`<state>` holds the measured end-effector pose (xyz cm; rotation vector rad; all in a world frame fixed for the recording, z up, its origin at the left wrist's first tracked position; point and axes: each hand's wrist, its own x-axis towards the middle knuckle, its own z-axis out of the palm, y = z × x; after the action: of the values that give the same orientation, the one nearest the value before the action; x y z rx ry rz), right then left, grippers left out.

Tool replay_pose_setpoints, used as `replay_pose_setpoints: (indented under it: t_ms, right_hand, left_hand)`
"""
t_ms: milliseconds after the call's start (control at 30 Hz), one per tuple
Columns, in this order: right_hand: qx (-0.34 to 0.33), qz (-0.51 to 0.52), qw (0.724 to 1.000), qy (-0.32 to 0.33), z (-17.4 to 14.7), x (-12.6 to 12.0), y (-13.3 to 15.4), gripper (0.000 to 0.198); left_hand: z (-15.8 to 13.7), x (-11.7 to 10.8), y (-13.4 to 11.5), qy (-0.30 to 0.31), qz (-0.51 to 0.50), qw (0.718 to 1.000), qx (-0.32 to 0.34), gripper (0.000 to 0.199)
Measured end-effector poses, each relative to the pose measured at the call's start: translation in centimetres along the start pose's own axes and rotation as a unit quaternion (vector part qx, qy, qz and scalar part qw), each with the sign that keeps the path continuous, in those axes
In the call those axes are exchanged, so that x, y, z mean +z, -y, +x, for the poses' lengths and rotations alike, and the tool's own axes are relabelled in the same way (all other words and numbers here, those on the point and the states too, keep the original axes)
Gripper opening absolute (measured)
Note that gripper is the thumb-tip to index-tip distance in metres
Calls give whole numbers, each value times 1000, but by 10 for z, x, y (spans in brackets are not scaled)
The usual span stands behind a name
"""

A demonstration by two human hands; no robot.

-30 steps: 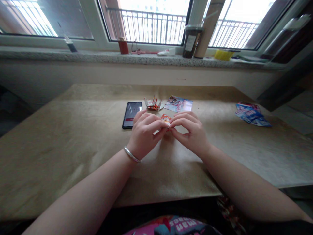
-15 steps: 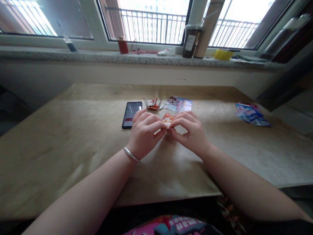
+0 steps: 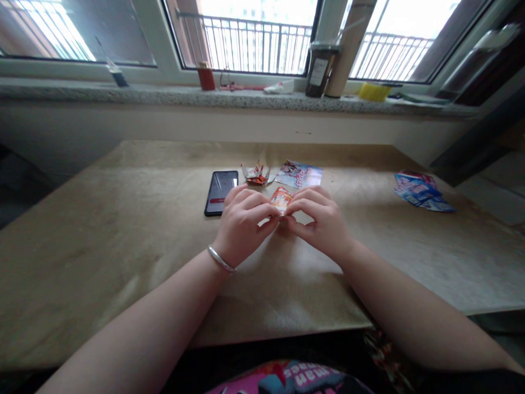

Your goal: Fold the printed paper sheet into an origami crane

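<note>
Between my two hands is a small folded piece of orange-and-white printed paper, its upper part rising to a point. My left hand, with a silver bangle at the wrist, pinches the paper's lower left edge. From the other side, my right hand pinches the lower right edge, thumb and fingertips close to those of the left. The paper's bottom is partly hidden by my fingers. Just beyond my hands sits a folded red-and-white paper figure with pointed tips.
Left of the paper figure lies a phone, partly behind my left hand. A blue printed sheet is beyond my right hand. Several blue and pink packets lie at the table's right. Jars and other small items line the granite windowsill.
The folded paper's upper part has tipped up slightly and shows more of its pointed shape. Both hands keep their pinch and have barely moved.
</note>
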<state>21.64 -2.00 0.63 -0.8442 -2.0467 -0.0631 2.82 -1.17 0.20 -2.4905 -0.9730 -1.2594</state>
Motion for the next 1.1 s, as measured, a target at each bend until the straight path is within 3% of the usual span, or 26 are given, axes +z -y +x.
replay_pose_setpoints:
  t_ms: [1100]
  right_hand:
    - [29, -56, 997, 40, -2, -2, -12, 5]
  left_hand:
    - [0, 3, 2, 3, -14, 1000, -10, 14]
